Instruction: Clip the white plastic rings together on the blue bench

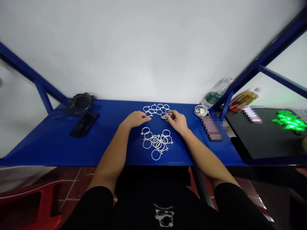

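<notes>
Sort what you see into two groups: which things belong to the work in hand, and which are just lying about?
In the work, it seems:
far group of white rings, by the left hand and right hand
near pile of white rings

Apparently lying about:
dark flat object
clear bottle
coiled white cable
bright green pieces

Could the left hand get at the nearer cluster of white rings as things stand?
Probably yes: bare blue tabletop separates the left hand from the nearer cluster of white rings, and nothing seems to block it. The right hand is at the farther rings, leaving that way free.
</notes>
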A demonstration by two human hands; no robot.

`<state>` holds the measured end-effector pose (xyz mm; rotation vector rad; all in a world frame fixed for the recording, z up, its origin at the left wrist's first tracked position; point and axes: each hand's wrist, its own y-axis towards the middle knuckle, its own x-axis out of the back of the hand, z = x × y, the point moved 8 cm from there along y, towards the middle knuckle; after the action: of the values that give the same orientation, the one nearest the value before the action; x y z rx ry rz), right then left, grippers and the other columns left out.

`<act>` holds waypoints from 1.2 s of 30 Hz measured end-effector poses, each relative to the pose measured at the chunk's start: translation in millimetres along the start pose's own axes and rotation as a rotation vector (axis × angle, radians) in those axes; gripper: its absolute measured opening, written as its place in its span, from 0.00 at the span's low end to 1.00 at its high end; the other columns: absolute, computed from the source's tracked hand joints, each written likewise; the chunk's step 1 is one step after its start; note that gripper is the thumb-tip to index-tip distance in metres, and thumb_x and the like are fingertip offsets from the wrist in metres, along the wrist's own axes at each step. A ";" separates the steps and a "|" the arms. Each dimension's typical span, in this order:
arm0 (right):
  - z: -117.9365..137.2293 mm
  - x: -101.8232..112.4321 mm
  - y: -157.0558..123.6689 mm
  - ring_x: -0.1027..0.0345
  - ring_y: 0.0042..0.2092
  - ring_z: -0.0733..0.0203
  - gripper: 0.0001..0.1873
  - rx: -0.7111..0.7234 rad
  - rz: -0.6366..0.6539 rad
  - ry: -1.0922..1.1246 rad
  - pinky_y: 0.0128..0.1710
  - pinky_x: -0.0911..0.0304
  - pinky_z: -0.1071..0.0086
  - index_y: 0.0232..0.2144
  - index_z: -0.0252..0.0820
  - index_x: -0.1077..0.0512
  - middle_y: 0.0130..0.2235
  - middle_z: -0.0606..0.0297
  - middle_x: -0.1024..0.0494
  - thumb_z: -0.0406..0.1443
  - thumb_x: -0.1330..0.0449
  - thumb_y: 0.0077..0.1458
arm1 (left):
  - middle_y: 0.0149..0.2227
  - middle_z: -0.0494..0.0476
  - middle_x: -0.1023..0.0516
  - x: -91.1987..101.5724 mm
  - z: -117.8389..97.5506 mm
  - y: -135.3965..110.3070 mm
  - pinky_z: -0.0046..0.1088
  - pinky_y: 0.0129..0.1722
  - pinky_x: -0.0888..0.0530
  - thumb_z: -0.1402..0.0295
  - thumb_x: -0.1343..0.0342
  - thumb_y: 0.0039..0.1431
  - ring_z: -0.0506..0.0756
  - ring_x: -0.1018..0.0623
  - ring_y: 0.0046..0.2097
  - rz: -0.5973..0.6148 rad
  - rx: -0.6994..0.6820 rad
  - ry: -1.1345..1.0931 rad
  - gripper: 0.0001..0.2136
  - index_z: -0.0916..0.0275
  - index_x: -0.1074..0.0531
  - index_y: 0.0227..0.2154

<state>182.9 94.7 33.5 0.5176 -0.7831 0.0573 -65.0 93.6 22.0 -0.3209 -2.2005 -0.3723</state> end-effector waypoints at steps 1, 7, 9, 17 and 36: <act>-1.3 -1.5 0.2 0.24 0.32 0.57 0.14 -0.006 0.015 -0.002 0.34 0.34 0.67 0.48 0.46 0.23 0.33 0.65 0.17 0.44 0.36 0.63 | 0.23 0.54 0.20 -4.0 9.1 -2.1 0.30 0.26 0.34 0.50 0.34 0.57 0.52 0.26 0.24 0.078 0.024 0.004 0.17 0.58 0.19 0.25; 0.3 -5.3 -0.8 0.24 0.33 0.58 0.11 0.042 0.072 -0.013 0.35 0.34 0.67 0.46 0.45 0.22 0.34 0.65 0.17 0.41 0.37 0.64 | 0.24 0.51 0.20 -27.5 20.5 -7.8 0.28 0.25 0.34 0.57 0.28 0.46 0.52 0.25 0.24 0.310 0.115 0.002 0.11 0.57 0.20 0.25; 4.7 -8.1 -2.2 0.24 0.32 0.59 0.11 0.094 0.108 0.005 0.35 0.35 0.68 0.47 0.44 0.22 0.34 0.65 0.17 0.41 0.37 0.65 | 0.24 0.51 0.20 -30.6 16.7 -6.6 0.27 0.27 0.34 0.61 0.33 0.50 0.52 0.24 0.26 0.325 0.192 0.035 0.08 0.58 0.22 0.22; 39.6 -21.6 -16.8 0.24 0.36 0.62 0.20 0.379 0.274 0.058 0.36 0.35 0.71 0.59 0.46 0.28 0.40 0.63 0.16 0.42 0.38 0.67 | 0.27 0.51 0.18 -28.8 -7.3 5.7 0.27 0.33 0.29 0.70 0.41 0.56 0.53 0.19 0.31 -0.074 0.332 -0.249 0.02 0.60 0.24 0.32; 15.4 3.8 -7.3 0.23 0.40 0.56 0.17 0.278 -0.032 -0.006 0.41 0.30 0.65 0.56 0.45 0.24 0.43 0.57 0.17 0.41 0.45 0.71 | 0.48 0.57 0.15 -57.9 -43.8 11.3 0.36 0.51 0.24 0.55 0.48 0.70 0.58 0.17 0.47 -0.106 0.081 -0.316 0.17 0.59 0.21 0.49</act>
<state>177.1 80.7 42.1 0.7937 -0.7768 0.1357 5.1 82.0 3.4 -0.2315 -2.5420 -0.3055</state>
